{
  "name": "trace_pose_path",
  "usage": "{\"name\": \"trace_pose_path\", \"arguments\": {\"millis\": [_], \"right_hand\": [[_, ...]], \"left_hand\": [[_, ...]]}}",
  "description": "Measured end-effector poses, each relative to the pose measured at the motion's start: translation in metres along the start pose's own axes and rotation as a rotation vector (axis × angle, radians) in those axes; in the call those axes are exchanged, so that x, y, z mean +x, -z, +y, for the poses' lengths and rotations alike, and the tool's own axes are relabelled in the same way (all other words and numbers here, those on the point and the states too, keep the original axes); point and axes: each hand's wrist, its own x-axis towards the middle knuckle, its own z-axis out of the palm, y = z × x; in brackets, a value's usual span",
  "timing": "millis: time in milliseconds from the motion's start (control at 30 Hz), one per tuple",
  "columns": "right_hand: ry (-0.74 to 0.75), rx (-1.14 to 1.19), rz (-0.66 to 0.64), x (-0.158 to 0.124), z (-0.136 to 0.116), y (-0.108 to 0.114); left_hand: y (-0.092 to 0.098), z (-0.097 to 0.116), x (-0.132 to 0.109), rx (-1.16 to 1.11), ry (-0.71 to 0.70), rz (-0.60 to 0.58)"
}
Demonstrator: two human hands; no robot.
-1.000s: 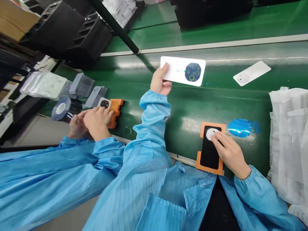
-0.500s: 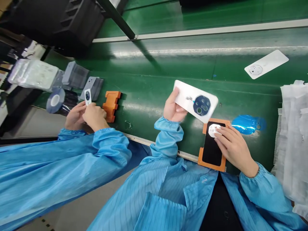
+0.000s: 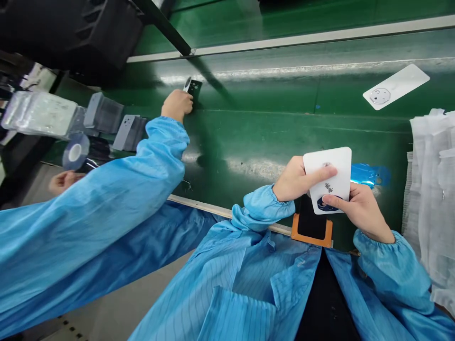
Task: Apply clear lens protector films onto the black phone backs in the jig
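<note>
Both my hands hold a white phone back cover (image 3: pixel 332 173) over the orange fixture (image 3: pixel 312 235) with its black pad, at the near edge of the green belt. My left hand (image 3: pixel 296 180) grips the cover's left side, thumb on top. From the right, my right hand (image 3: pixel 360 210) pinches its lower edge near the dark blue camera ring. The cover hides most of the fixture's upper half.
A co-worker's hand (image 3: pixel 177 105) on the left reaches onto the belt with a small dark part. Another white cover (image 3: pixel 396 86) lies far right on the belt. A blue film (image 3: pixel 369 174) lies behind my hands, white wrapping (image 3: pixel 432 189) piles at right, trays (image 3: pixel 103 113) at left.
My left hand brought the white cover down from the belt's middle to over the fixture, and my right hand left the pad to grip it. The co-worker's arm stretched out onto the belt.
</note>
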Motion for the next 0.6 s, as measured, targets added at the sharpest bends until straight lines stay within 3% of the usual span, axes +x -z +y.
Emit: {"name": "trace_pose_path", "arguments": {"millis": [133,267,333,467,500,600], "right_hand": [[0.019,0.001,0.025,0.001,0.006,-0.001],[0.068,-0.075,0.075,-0.002,0.003,-0.002],[0.186,-0.226,0.212,-0.006,0.000,0.000],[0.592,-0.506,0.642,-0.014,-0.007,0.003],[0.662,-0.555,0.678,-0.015,-0.009,0.003],[0.747,-0.663,0.615,-0.015,-0.012,-0.004]], "left_hand": [[-0.001,-0.009,-0.004,0.086,-0.047,-0.154],[-0.003,-0.015,-0.006,0.064,-0.061,-0.170],[-0.005,-0.017,-0.006,0.024,-0.010,-0.108],[-0.010,-0.021,-0.004,-0.065,0.041,0.097],[-0.012,-0.023,-0.003,-0.084,0.017,0.146],[-0.019,-0.029,-0.004,-0.122,-0.050,0.222]]}}
